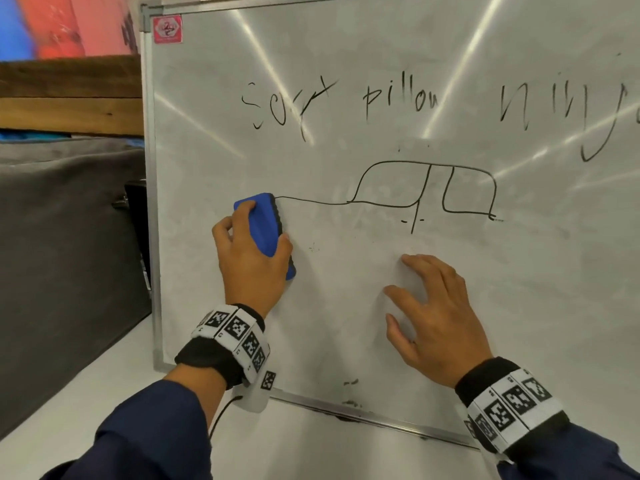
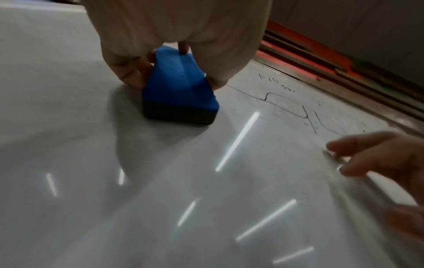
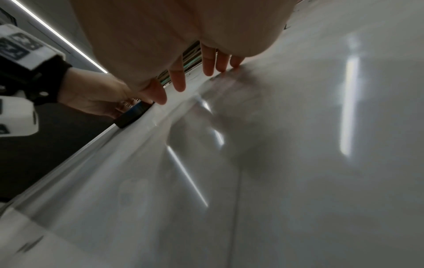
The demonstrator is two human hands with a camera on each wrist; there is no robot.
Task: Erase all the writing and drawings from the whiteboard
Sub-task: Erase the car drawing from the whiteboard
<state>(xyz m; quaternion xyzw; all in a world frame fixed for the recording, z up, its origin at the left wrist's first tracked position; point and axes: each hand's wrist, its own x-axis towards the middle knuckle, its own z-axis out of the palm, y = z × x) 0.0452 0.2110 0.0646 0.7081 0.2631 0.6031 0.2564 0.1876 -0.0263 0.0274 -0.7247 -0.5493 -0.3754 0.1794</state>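
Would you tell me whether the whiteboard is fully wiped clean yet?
Not yet. The whiteboard still bears words and a line drawing; the eraser sits at the line's left end.

Far left, wooden planks (image 1: 69,95) below a blurred red and blue surface (image 1: 62,26). Nearer, grey upholstered furniture (image 1: 62,254) on the left. White tabletop (image 1: 104,386) underneath. Strip-light reflections overhead.

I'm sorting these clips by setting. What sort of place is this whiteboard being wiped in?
Hard to say: indoors, perhaps a workroom or lounge. The whiteboard leans on a pale surface, a grey cushion and wooden planks lie beside it, and strip lights reflect in it.
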